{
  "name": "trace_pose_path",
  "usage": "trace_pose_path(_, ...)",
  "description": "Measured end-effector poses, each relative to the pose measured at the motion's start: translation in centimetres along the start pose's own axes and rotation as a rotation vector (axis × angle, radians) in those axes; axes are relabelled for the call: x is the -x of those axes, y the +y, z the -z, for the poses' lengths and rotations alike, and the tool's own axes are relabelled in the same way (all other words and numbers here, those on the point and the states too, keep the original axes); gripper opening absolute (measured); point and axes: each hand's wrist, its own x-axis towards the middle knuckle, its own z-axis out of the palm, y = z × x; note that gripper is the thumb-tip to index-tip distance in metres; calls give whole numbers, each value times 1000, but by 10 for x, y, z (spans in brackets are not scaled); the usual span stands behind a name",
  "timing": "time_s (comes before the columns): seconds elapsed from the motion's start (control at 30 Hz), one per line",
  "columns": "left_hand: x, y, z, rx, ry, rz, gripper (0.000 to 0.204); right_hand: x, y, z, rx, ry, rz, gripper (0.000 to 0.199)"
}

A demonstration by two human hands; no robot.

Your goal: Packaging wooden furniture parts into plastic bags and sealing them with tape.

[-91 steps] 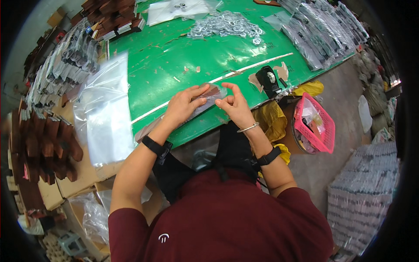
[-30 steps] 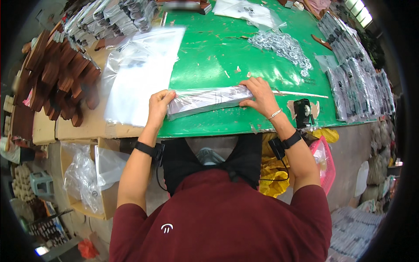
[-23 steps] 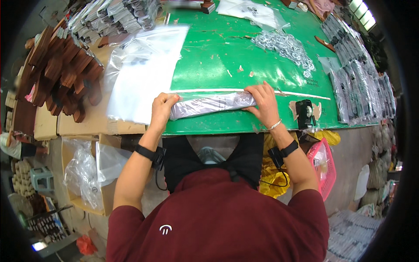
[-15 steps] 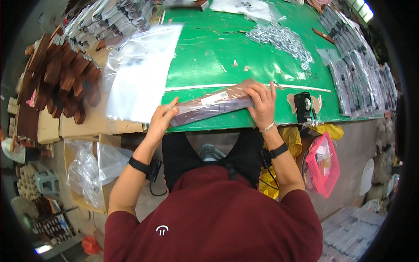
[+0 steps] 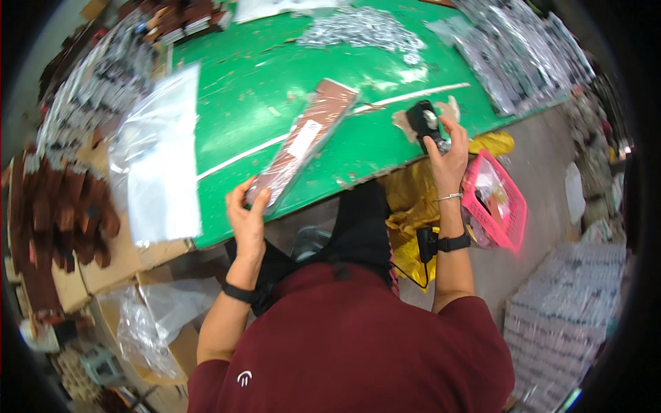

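Observation:
A long, flat brown bundle in clear plastic (image 5: 320, 113) with a white label slants across the front of the green table (image 5: 237, 113). Its near end is gripped between the thumb and fingers of my left hand (image 5: 246, 215), while the far end points away to the right. My right hand (image 5: 449, 153) is at the black tape dispenser (image 5: 420, 122) near the table's front edge, thumb and fingers curled about its near right end. Whether a piece of tape is between those fingertips is too small to tell.
Clear plastic bags (image 5: 165, 172) lie at the table's left. Metal rings (image 5: 365, 31) are heaped at the back, wrapped packs (image 5: 513, 62) at the right. Brown wooden pieces (image 5: 65, 206) are stacked far left. A pink basket (image 5: 513, 230) stands beside my right arm.
My right hand has let go of the bundle and moved right to the tape dispenser. The bundle, in my left hand, has turned so its far end points farther away. The view has swung right.

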Motion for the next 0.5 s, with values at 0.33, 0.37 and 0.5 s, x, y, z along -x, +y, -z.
trace_pose_path(0.33,1,3,-3,-32,-159,112,45,-2,33,11,62,-212,-231,60)
trace_pose_path(0.37,0,3,-3,-35,-160,111,45,-7,35,11,133,-234,-230,58)
trace_pose_path(0.5,-2,9,-2,-31,-206,132,45,-13,48,-3,20,-204,-252,52)
